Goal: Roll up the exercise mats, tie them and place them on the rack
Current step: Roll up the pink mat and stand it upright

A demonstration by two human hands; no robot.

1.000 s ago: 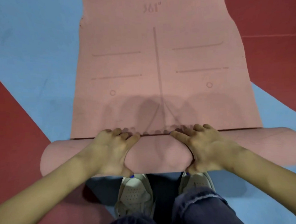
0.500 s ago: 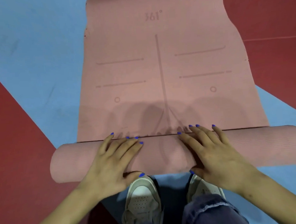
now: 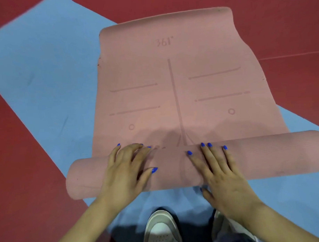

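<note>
hands: left, right uncurled, now flat | mat roll advanced, less mat unrolled

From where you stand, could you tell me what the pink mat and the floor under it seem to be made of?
The pink mat looks like soft foam or rubber, matte: it rolls into a thick roll, and lines and "361°" are pressed into it. The floor seems to be smooth vinyl or rubber sports flooring in blue and red, with a faint sheen and scuff marks; the exact material is uncertain.
</note>
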